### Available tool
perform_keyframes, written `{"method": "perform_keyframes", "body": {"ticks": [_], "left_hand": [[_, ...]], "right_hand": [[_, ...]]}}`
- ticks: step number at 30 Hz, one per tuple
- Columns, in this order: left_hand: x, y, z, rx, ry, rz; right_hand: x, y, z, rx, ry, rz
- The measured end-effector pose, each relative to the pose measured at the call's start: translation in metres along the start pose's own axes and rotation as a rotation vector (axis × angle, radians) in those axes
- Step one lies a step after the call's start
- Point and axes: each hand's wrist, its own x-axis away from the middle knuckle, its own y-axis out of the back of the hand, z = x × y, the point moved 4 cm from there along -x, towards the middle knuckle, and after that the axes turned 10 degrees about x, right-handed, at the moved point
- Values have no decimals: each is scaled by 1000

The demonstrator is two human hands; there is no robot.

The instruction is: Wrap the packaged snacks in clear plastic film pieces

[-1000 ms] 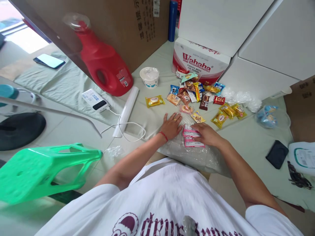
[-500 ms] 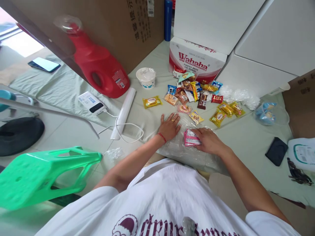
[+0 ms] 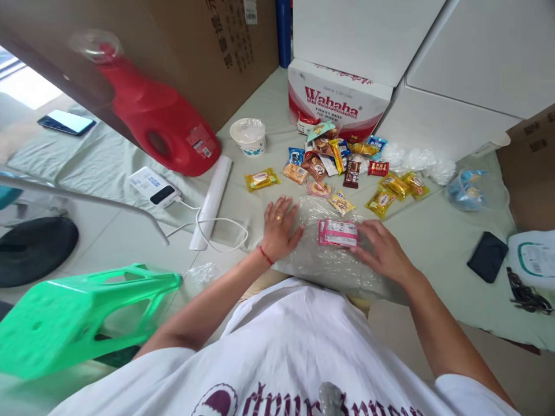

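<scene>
A small stack of pink-and-white packets (image 3: 340,233) lies on a sheet of clear plastic wrap (image 3: 307,260) in front of my body. My right hand (image 3: 381,249) is at the stack's right end, thumb and fingers apart, its fingertips close to or just touching the edge. To the left, my left hand (image 3: 280,228) lies with fingers stretched out at the left edge of the wrap, holding nothing. Just beyond the wrap are a yellow snack packet (image 3: 341,203), a pink-wrapped snack (image 3: 319,188) and a pile of wrapped snacks (image 3: 323,159).
A Wahaha carton (image 3: 338,95) stands behind the snacks. On the left are a red jug (image 3: 160,115), a paper cup (image 3: 249,137), a white roll (image 3: 212,202), a power bank (image 3: 154,186) with a cable and a green stool (image 3: 87,312). A black pouch (image 3: 488,257) lies right.
My right hand has let go of the pink-and-white packets and moved right, its fingers opening. My left hand has shifted left along the wrap. The view has turned slightly.
</scene>
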Motion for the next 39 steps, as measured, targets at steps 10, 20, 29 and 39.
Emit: {"method": "perform_keyframes", "body": {"ticks": [10,20,29,39], "left_hand": [[51,4,-1,317,-423,489],[-64,2,17,206,148,291],[-34,40,-3,35,90,-426],[-28,-43,-94,-111,-325,288]], "right_hand": [[81,-44,-18,-244,-63,92],[-10,-2,-84,-17,-362,290],[-74,14,-68,260,-351,29],[-109,10,-82,8,44,85]]}}
